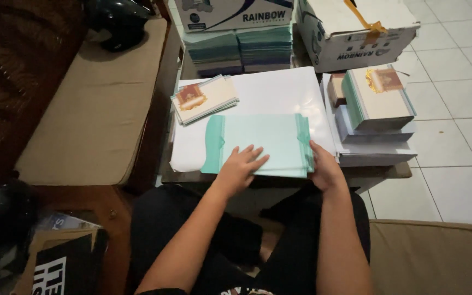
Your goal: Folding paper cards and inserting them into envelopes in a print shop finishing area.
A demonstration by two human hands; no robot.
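Cushioned bench (91, 109) with a dark helmet (120, 21) at its far end fills the left side, beside a low table (402, 170) crowded with paper goods. A small fanned stack of cream cards (203, 99) rests on a large white sheet (271, 90). Just in front of it lies a pile of mint-green envelopes (271, 139), flaps out at both ends. The seated person's left hand (240, 166) lies flat, fingers spread, on the pile's near edge; the right hand (323, 166) grips the pile's right end, thumb on top. The hands are apart. Farther right, a taller stack of cream cards (381, 98) sits on white paper, with cardboard boxes (356, 38) and teal paper stacks (239, 50) behind.
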